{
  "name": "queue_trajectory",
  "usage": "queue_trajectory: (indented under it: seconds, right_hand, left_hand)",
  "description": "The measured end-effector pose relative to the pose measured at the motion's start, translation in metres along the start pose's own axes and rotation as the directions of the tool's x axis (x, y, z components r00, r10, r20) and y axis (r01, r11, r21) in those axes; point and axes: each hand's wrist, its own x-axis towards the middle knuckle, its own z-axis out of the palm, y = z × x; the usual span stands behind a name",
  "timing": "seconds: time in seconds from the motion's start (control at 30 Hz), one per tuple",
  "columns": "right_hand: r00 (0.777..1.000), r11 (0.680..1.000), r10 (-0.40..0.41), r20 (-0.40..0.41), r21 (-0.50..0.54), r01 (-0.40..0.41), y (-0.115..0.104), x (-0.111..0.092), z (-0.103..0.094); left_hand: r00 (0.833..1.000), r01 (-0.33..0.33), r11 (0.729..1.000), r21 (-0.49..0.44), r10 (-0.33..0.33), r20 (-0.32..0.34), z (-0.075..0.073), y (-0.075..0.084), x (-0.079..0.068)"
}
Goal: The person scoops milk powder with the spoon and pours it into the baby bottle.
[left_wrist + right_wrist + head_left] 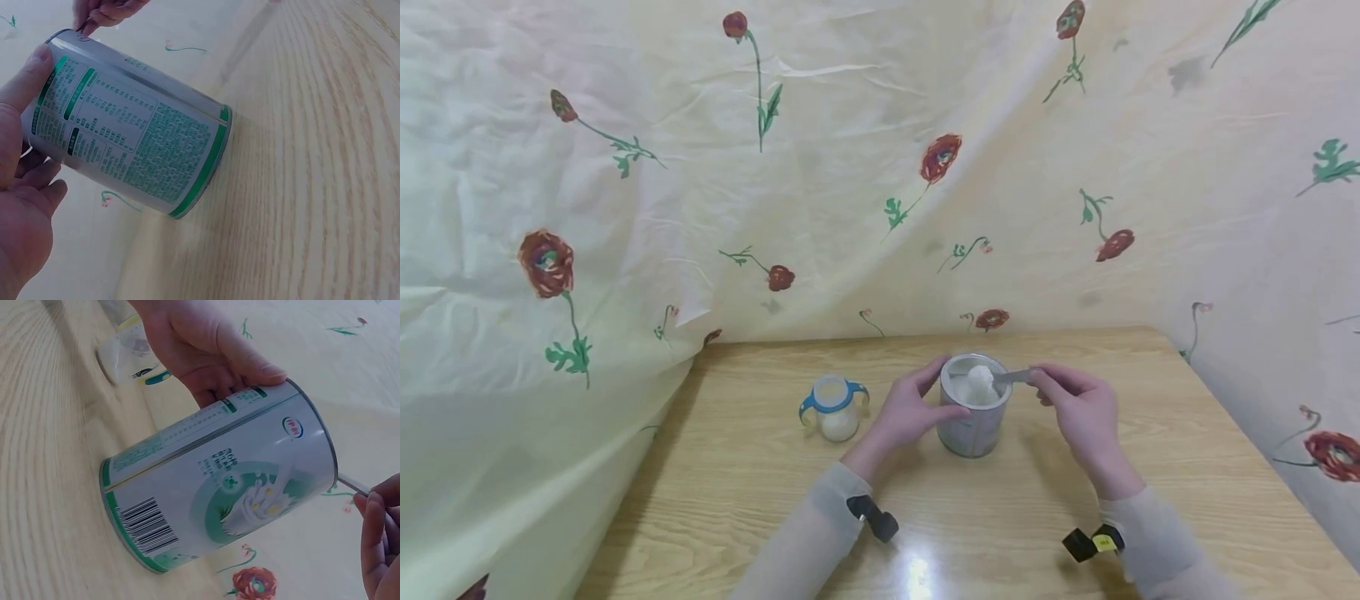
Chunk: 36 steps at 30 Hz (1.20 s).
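Note:
A milk powder can (972,429) with a white and green label stands open-topped on the table. My left hand (912,410) grips its near left side, with the thumb by the rim in the left wrist view (25,187). My right hand (1081,410) pinches the grey handle of a scoop (1013,377) at the can's right. Heaped white powder (980,383) shows at the scoop's end, inside the can's mouth. In the right wrist view the can's printed side (219,481) faces the camera, and the scoop's bowl is hidden.
Left of the can stands a baby bottle (837,423) with a blue collar and two side handles, whitish inside. The wooden table (737,517) meets a flower-printed cloth (820,192) at the back and sides. Both wrists wear black straps with small devices.

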Motion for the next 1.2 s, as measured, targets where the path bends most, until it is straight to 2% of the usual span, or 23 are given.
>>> queue_trajectory:
  seconds: [0.2,0.33,0.5,0.9,1.2]
  right_hand:
    - [0.999,0.998,0.014,-0.039,0.069,-0.012,0.004,0.000,0.002]
    - [0.999,0.999,-0.002,-0.046,0.053,0.004,0.006,0.000,0.004]
    - [0.998,0.999,-0.015,-0.057,0.042,0.018,0.009,-0.001,0.005]
    - [0.992,0.989,-0.065,-0.108,0.122,0.078,0.017,-0.003,0.008]
    - [0.988,0.987,-0.091,-0.123,0.118,0.106,0.019,-0.005,0.006]
  left_hand:
    - [1.000,-0.019,0.996,-0.085,0.020,0.016,-0.001,-0.002,0.002]
    - [1.000,-0.007,0.992,-0.128,0.010,0.019,0.000,-0.004,0.002]
    - [1.000,0.017,0.993,-0.121,-0.016,0.006,0.002,-0.005,0.002]
    - [1.000,0.011,0.994,-0.106,-0.010,0.012,0.005,-0.005,0.001]
    - [1.000,0.021,0.995,-0.095,-0.021,0.009,0.007,-0.003,-0.001]
